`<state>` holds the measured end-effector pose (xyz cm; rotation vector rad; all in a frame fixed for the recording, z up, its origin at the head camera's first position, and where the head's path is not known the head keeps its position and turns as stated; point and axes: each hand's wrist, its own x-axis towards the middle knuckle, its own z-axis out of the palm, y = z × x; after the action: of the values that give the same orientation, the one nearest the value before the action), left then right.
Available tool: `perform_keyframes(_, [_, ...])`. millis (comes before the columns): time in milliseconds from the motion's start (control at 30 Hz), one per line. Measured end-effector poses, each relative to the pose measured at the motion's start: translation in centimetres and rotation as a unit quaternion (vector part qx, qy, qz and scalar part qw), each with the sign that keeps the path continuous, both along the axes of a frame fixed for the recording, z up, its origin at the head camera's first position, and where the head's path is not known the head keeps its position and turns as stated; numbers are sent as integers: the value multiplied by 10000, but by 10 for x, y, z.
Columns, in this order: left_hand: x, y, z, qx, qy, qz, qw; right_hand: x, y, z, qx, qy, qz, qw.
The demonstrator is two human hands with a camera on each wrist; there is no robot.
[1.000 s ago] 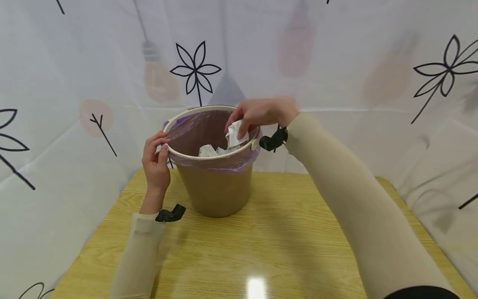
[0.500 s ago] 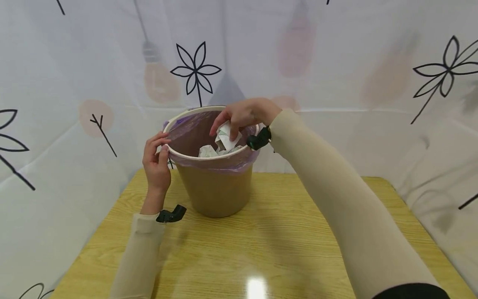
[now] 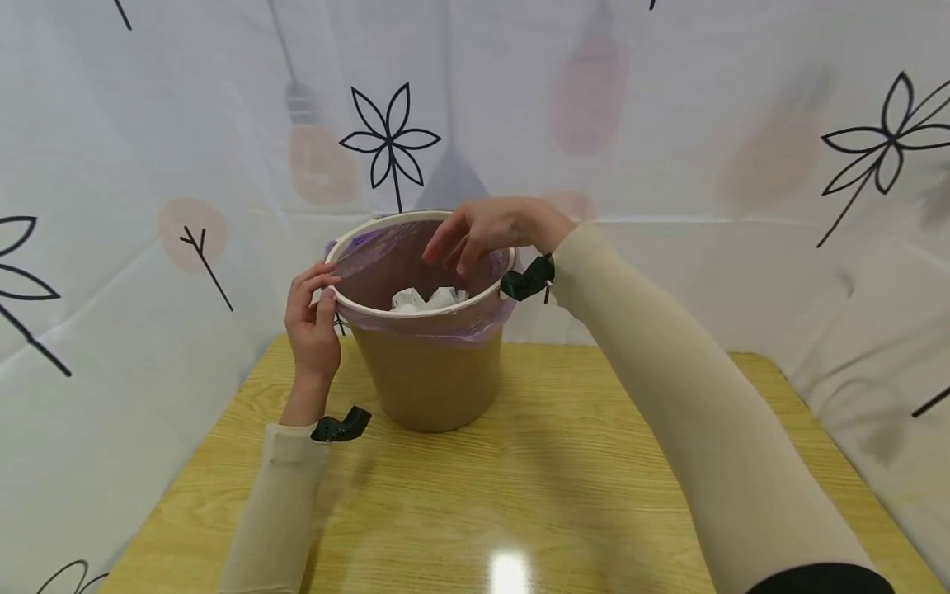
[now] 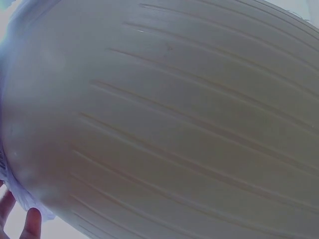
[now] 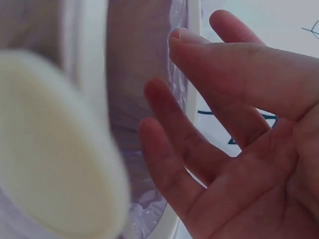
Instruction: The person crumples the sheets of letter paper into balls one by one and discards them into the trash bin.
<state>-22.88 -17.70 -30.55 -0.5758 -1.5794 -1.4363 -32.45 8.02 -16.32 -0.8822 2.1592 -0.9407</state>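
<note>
A brownish trash can (image 3: 430, 379) with a cream rim and a thin purple bag (image 3: 463, 330) folded over it stands on the table. My left hand (image 3: 312, 334) grips the rim on the left side; the can's ribbed wall (image 4: 179, 129) fills most of the left wrist view. Over the mouth hovers my right hand (image 3: 493, 227), fingers loosely bent and apart, holding nothing. In the right wrist view those spread fingers (image 5: 172, 159) show beside the lined opening. Crumpled white paper (image 3: 426, 300) lies inside the can, partly hidden behind the front rim.
The wood-grain table (image 3: 519, 470) extends in front of the can and to both sides. Close behind hangs a pale patterned cloth (image 3: 653, 181). A round cream lug (image 5: 57, 149) on the can's rim looms near the right wrist camera.
My right hand moved left over the can and let go of a crumpled paper, which dropped inside. The hand then drew slightly back right. The left hand stayed at the rim.
</note>
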Motion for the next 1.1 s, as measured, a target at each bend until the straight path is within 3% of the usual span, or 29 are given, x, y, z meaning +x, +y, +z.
perform_keyframes(500, [-1, 0, -3, 98, 31, -252, 9996, 9, 35, 1, -862, 325, 294, 9953])
perform_keyframes(933, [5, -6, 0, -45, -308, -344, 9989, 31, 84, 1, -1439, 783, -38, 9865])
perform_keyframes(1100, [10, -11, 4, -117, -414, -209, 9989, 40, 109, -4, -1595, 970, -277, 9820])
